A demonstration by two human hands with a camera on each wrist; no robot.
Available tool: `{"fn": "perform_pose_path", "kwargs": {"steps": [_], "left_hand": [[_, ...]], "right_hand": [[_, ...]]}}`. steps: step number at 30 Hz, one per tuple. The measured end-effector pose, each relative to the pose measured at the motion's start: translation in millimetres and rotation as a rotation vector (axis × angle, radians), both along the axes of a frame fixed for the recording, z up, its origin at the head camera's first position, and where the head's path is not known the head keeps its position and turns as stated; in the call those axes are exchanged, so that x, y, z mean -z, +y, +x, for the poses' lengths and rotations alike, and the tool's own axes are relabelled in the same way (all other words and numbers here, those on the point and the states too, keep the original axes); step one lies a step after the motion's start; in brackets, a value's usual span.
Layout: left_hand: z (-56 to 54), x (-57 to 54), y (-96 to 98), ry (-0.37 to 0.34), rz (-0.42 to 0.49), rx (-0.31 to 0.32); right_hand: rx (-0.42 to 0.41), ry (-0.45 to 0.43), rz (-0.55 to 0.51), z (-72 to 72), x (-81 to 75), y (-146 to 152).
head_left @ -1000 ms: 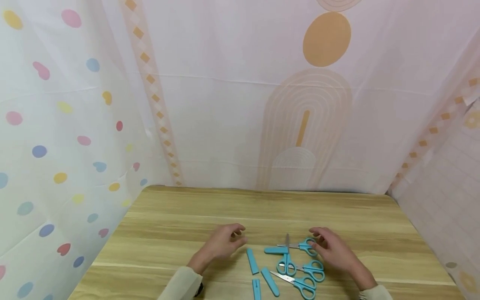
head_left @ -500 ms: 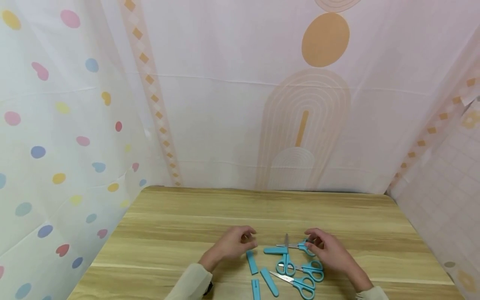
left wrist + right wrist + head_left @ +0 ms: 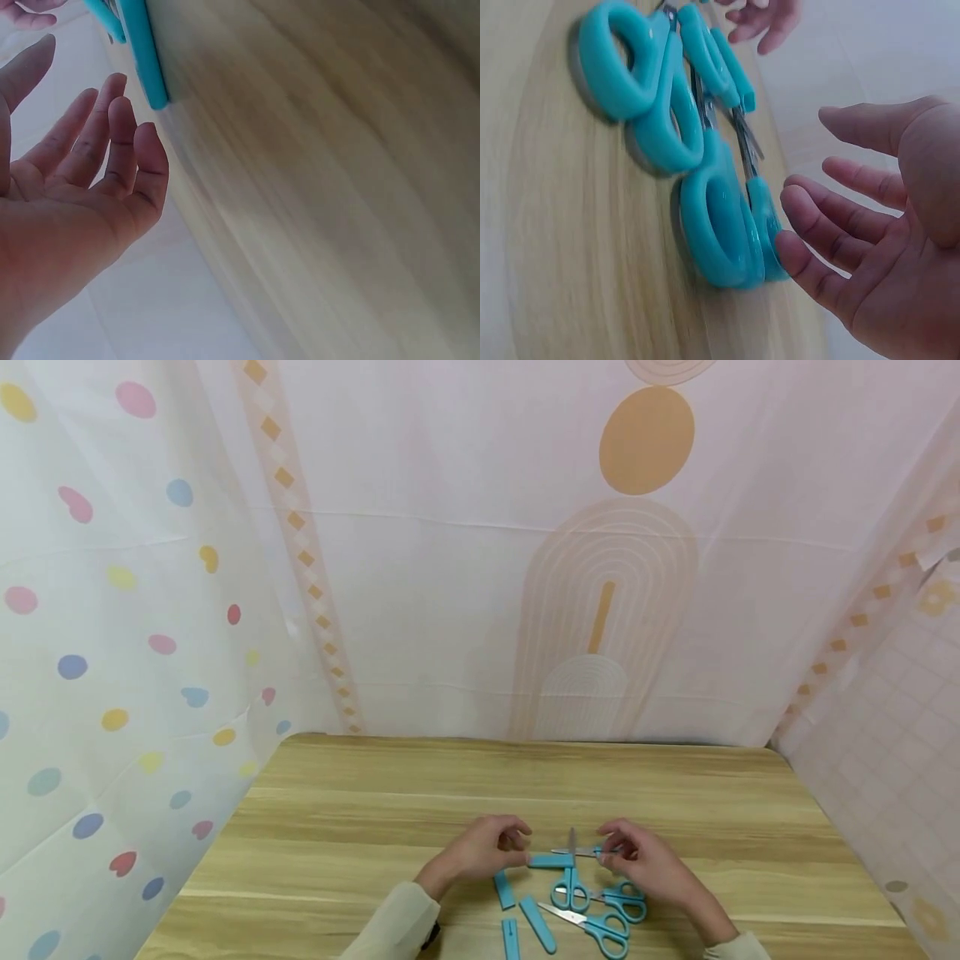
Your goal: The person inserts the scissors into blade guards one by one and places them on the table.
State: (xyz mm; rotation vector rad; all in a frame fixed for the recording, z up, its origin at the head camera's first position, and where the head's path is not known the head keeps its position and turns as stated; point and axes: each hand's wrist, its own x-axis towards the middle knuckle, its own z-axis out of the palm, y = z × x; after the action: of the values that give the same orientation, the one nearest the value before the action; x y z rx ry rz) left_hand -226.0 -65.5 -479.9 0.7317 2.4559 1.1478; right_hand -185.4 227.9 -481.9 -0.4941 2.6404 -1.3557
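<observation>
My left hand (image 3: 486,847) hovers at the left end of a flat turquoise blade cover (image 3: 551,861), its fingers loosely bent and holding nothing. In the left wrist view the thumb and fingers of that hand (image 3: 82,165) stand apart. My right hand (image 3: 641,857) is over the handles of the farthest scissors (image 3: 585,852), partly hiding them. From the right wrist, the hand (image 3: 870,217) shows relaxed fingers beside turquoise scissor handles (image 3: 716,217); whether a fingertip touches them I cannot tell. Another pair of scissors (image 3: 572,889) points away, its blades crossing the cover's right end.
Nearer the front lie two more scissors, one at the right (image 3: 624,903) and one below it (image 3: 606,933). Further covers lie on the left: one partly behind my hand (image 3: 504,892), a slanted one (image 3: 537,925) and one at the frame's bottom (image 3: 511,939). Wooden table (image 3: 375,768); patterned curtains behind.
My left hand has moved right, from beyond the loose covers to the end of the sideways cover. My right hand has shifted slightly left over the farthest scissors' handles. The scissors and covers stay put.
</observation>
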Motion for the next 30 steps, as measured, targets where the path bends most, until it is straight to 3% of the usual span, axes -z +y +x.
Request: {"fn": "perform_pose_path", "kwargs": {"steps": [9,18,24,30], "left_hand": [[-1.5,4.9,9.9,-0.082,0.035,0.005],[-4.5,8.3,18.8,-0.102,0.057,0.003],[-7.0,9.2,24.1,-0.130,0.074,0.004],[-9.0,11.0,28.3,-0.153,0.077,-0.020]], "right_hand": [[-0.036,-0.078,-0.054,3.5,-0.3,-12],[-0.050,-0.108,-0.125,8.2,3.0,-26],[-0.011,-0.101,-0.088,9.2,9.3,-34],[0.008,-0.153,-0.118,8.7,12.3,-37]]}}
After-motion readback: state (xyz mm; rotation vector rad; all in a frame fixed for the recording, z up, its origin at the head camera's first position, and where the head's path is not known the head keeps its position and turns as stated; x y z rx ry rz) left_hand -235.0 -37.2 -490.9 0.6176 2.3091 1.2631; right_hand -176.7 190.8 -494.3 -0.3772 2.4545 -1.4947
